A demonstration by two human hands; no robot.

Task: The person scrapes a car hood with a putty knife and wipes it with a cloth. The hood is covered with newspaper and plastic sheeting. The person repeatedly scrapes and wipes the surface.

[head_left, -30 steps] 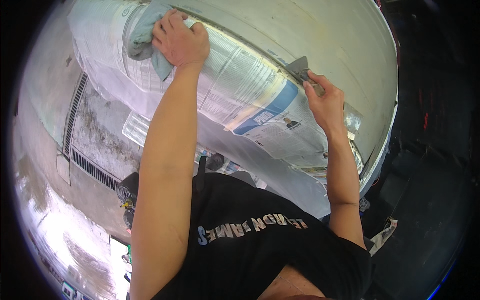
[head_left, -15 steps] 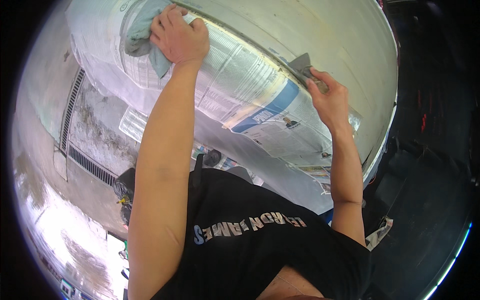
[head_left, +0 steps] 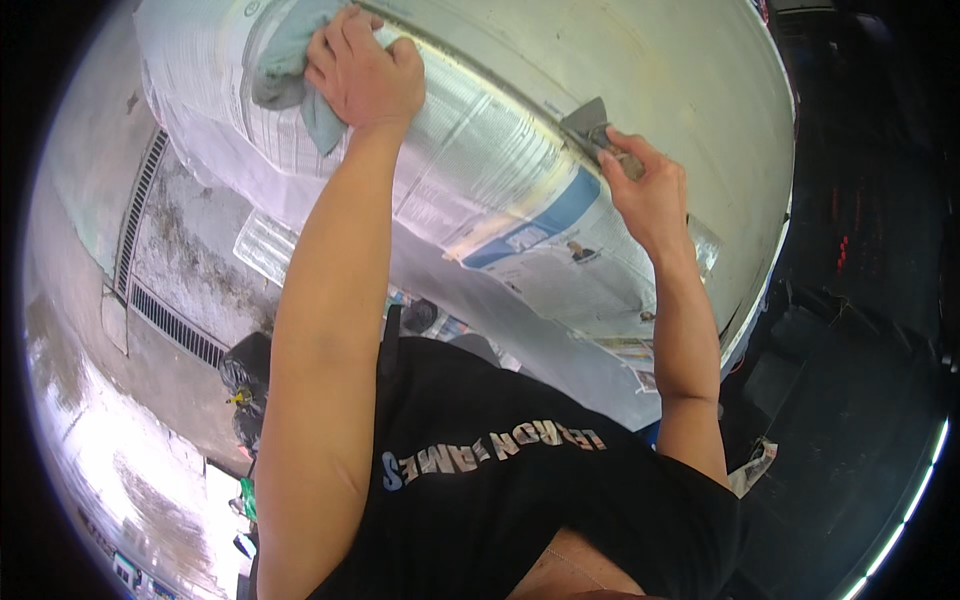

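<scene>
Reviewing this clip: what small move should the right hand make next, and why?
Probably slide the scraper further along the taped edge: the right hand holds its blade at the seam where the newspaper meets the pale panel, while the left hand presses a cloth.

Car body repair yard: pale primed panel [head_left: 650, 90] masked with newspaper [head_left: 480, 170], scraper [head_left: 600, 135] on it; wet concrete, drain grate [head_left: 165, 325] below panel

The right hand [head_left: 648, 195] hides most of the scraper [head_left: 597, 128] handle.
</scene>
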